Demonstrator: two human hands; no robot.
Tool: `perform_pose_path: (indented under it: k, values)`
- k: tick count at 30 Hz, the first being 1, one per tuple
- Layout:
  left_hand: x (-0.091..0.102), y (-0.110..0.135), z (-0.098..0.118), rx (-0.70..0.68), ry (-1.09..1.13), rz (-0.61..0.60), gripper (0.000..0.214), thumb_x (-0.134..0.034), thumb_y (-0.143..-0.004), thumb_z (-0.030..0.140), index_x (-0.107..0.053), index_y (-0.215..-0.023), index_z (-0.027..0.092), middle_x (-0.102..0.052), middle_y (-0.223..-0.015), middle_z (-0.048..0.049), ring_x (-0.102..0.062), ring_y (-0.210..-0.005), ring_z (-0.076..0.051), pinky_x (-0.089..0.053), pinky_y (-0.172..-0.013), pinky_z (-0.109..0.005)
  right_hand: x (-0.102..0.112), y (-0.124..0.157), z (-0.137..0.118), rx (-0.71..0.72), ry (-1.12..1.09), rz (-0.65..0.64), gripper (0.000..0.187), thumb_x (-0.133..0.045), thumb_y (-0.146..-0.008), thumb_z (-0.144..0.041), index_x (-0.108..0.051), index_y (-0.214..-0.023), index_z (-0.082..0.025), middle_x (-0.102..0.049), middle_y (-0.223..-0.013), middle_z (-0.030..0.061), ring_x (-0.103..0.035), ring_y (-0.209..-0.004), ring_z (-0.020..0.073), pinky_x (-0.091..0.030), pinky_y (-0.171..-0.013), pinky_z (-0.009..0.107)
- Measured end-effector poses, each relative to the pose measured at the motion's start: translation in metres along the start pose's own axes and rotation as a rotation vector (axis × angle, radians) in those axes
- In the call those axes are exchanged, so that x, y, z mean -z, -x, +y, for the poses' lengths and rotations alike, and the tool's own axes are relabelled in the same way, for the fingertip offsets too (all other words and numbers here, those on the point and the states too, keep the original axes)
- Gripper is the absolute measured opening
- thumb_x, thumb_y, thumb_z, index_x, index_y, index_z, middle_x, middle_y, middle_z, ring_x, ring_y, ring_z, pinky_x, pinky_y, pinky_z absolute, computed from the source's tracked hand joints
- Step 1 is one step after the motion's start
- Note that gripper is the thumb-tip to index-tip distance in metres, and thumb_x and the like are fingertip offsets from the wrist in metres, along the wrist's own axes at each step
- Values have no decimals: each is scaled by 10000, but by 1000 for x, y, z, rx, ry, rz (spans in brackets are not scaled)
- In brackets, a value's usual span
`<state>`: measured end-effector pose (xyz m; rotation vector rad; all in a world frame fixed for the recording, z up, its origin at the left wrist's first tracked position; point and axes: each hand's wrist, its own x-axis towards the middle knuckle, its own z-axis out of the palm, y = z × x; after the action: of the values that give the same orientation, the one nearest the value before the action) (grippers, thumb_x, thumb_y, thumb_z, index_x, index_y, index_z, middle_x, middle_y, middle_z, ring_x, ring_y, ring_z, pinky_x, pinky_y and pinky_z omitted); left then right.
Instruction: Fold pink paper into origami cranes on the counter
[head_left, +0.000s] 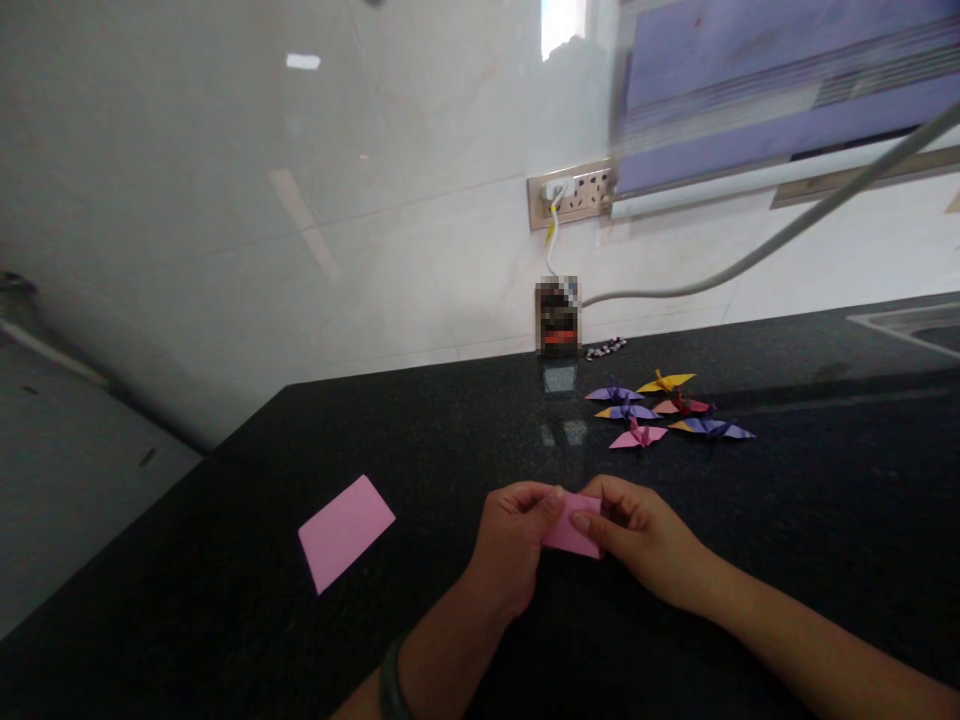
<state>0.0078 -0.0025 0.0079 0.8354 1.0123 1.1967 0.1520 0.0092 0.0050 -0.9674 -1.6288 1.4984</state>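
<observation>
Between my hands is a small piece of pink paper (571, 535), folded or cut to a near square. My left hand (514, 540) pinches its left edge, thumb on top. On the right side my right hand (645, 535) grips the same paper, its thumb pressed on the face and the fingers behind, partly hidden. Off to the left, a larger pink paper rectangle (346, 533) lies flat on the dark countertop (435, 430). Beyond my right hand stand several folded paper cranes (637, 434) in pink, purple, yellow and red.
A blurred-out dark object (559, 318) leans at the wall with a white cable running up to a wall socket (574, 195). Beside it lies a beaded string (606, 349). A grey hose (720, 278) crosses the right side, near a sink edge (900, 330).
</observation>
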Motion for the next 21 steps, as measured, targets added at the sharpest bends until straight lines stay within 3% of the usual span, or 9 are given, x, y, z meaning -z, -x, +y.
perform_pose_path:
  k: [7, 15, 21]
  values:
    - [2, -1, 0, -46, -13, -4, 164, -602, -692, 254, -629, -666, 94, -554, -575, -19, -449, -515, -76, -356, -517, -223, 1, 0, -3, 11, -18, -40, 150, -499, -771, -298, -542, -810, -159, -516, -648, -13, -467, -586, 103, -357, -530, 218]
    - [2, -3, 0, -47, -43, 11, 178, -587, -702, 269, -624, -733, 98, -571, -628, -30, -490, -556, -93, -399, -557, -239, 4, -5, 4, 32, 22, 65, 167, -516, -747, -292, -549, -854, -169, -488, -628, -27, -451, -560, 96, -363, -524, 215]
    - [1, -2, 4, 66, -118, -27, 185, -570, -707, 276, -583, -754, 98, -578, -630, -38, -539, -558, -117, -428, -537, -250, 7, -6, 7, 78, -98, 248, 265, -551, -721, -267, -464, -957, -185, -463, -652, -38, -448, -556, 85, -379, -523, 208]
